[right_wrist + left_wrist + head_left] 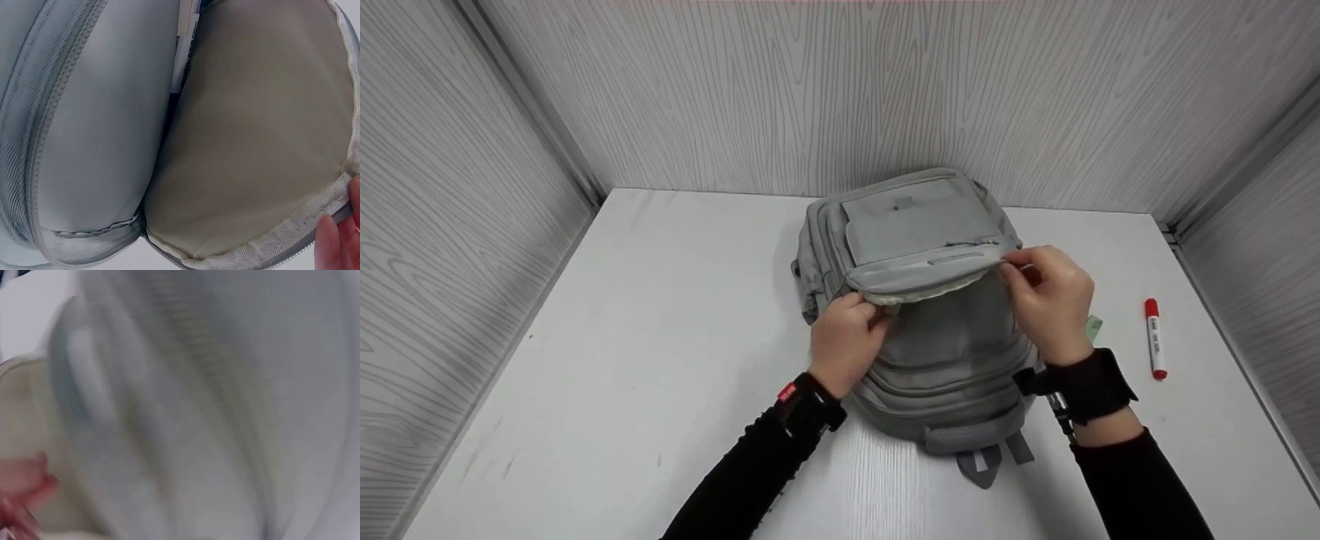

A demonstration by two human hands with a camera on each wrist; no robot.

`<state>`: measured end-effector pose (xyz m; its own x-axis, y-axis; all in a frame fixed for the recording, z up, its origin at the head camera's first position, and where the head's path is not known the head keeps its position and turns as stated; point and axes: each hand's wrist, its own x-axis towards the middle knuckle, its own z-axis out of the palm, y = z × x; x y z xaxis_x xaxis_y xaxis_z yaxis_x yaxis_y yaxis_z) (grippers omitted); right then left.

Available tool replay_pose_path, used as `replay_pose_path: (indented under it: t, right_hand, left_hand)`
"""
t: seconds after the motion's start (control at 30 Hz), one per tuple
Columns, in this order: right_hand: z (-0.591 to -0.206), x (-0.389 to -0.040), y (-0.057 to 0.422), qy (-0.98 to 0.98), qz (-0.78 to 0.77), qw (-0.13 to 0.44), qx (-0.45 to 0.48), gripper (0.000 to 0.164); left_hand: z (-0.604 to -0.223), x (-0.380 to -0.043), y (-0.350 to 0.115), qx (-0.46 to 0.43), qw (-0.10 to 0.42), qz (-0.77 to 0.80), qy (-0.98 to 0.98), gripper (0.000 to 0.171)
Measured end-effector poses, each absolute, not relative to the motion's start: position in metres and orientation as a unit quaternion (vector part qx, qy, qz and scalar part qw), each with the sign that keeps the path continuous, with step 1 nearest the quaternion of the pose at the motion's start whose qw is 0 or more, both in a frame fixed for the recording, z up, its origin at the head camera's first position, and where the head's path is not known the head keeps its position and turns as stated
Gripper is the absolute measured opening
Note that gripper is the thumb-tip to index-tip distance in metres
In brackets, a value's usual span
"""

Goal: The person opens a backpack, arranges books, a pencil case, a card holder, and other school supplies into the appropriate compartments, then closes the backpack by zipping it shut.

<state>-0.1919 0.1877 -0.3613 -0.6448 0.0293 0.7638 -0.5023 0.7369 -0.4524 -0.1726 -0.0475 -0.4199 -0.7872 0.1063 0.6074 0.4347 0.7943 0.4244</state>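
A grey backpack (pixel 952 337) lies on the white table with its front pocket unzipped. My right hand (pixel 1054 300) pinches the right edge of the pocket flap (pixel 922 274) between thumb and fingers. At the flap's left corner, my left hand (pixel 846 341) grips the edge with curled fingers. The right wrist view looks into the pocket: beige lining (pixel 259 112) covers the flap's inside, and a white marker (pixel 184 62) stands in the fold near the top. The left wrist view is blurred; fingers (pixel 25 481) show against the lining.
A red-and-white marker (pixel 1156 341) lies on the table to the right of the backpack. Part of a small green item (pixel 1093 328) shows beside my right wrist. Wood-grain panels (pixel 840 97) wall the table at the back and both sides.
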Motion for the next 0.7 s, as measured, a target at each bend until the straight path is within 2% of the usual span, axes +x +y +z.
replay_pose_path:
  t: [0.13, 0.27, 0.43, 0.6, 0.7]
  right_hand:
    - [-0.360, -0.189, 0.189, -0.837, 0.347, 0.399, 0.141, 0.004]
    - [-0.358, -0.186, 0.189, -0.829, 0.365, 0.402, 0.138, 0.003]
    - [-0.359, -0.183, 0.195, -0.825, 0.382, 0.391, 0.148, 0.003]
    - [-0.374, -0.183, 0.224, -0.828, 0.391, 0.379, 0.132, 0.006]
    - [-0.397, -0.189, 0.252, -0.840, 0.392, 0.370, 0.063, 0.009]
  left_hand:
    - [-0.406, -0.167, -0.052, -0.214, 0.371, -0.291, -0.856, 0.018]
    - [-0.403, -0.168, -0.050, -0.218, 0.403, -0.288, -0.841, 0.027]
    - [-0.406, -0.171, -0.044, -0.198, 0.447, -0.308, -0.816, 0.016]
    - [-0.404, -0.173, -0.038, -0.176, 0.459, -0.353, -0.796, 0.009]
    - [-0.403, -0.174, -0.034, -0.166, 0.449, -0.393, -0.785, 0.008]
